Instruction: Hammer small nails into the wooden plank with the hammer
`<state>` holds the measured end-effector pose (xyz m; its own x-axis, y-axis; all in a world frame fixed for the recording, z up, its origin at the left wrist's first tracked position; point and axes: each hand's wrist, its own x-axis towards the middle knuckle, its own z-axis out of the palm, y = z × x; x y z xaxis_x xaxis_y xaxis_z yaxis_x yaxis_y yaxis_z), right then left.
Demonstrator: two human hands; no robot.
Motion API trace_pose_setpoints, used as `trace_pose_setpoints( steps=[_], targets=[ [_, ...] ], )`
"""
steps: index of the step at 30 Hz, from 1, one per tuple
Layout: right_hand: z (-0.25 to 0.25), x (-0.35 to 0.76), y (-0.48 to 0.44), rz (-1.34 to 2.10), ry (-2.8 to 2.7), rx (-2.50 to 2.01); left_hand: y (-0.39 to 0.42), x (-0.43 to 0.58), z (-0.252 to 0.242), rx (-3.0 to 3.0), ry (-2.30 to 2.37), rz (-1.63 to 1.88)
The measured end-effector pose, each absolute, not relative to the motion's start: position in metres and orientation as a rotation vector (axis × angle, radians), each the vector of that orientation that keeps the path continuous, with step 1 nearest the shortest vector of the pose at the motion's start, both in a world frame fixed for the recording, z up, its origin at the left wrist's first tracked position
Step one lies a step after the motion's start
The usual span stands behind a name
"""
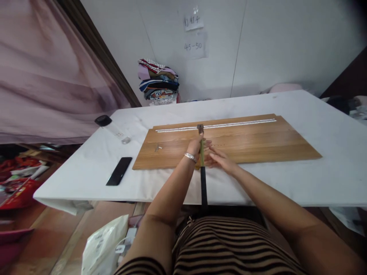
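A hammer (202, 154) with a dark head, a yellowish handle and a long black grip extends from the board toward my body. My left hand (195, 146), wearing a silver bracelet, is closed around the handle just below the head. My right hand (222, 160) is beside the handle on the right, fingers stretched out and apart; they look smeared, so I cannot tell whether they touch it. Both hands are over a wood-grain board (252, 139) with two white strips (241, 123) along its far side. A few small metal pieces (158, 148), seemingly nails, lie on its left part.
A white-covered table (329, 130) carries the board. Left of it are a black phone (119, 170) and a clear container with a black lid (103, 120). Folded clothes (159, 82) are stacked against the wall behind. A white bag (104, 244) is below the table's front edge.
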<state>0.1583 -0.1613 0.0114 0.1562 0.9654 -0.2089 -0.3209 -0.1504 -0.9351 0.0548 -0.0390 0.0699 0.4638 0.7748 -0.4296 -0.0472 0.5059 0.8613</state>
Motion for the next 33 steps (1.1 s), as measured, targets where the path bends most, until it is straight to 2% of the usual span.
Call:
trace_pose_setpoints(
  steps=[6,10,14,19,23,29,33],
  targets=[
    [0.051,0.15,-0.148,1.204,-0.768,-1.136,-0.052,0.09,0.075,0.984,0.948,0.757],
    [0.065,0.168,-0.15,1.283,-0.835,-1.174,-0.06,0.095,0.066,1.166,0.967,0.792],
    [0.071,0.177,-0.161,1.335,-0.846,-1.175,-0.051,0.064,0.05,1.299,0.878,0.64],
    [0.09,0.185,-0.168,1.42,-0.811,-1.076,-0.007,0.01,0.038,1.689,1.31,0.674],
    [0.107,0.192,-0.154,1.369,-0.797,-1.111,0.021,0.002,0.038,2.002,1.453,0.564],
    [0.08,0.184,-0.146,1.513,-0.827,-1.266,0.023,0.011,0.018,2.447,1.552,0.256],
    [0.063,0.175,-0.149,1.515,-0.828,-1.27,0.021,0.009,0.01,2.503,1.57,0.221]
  ],
)
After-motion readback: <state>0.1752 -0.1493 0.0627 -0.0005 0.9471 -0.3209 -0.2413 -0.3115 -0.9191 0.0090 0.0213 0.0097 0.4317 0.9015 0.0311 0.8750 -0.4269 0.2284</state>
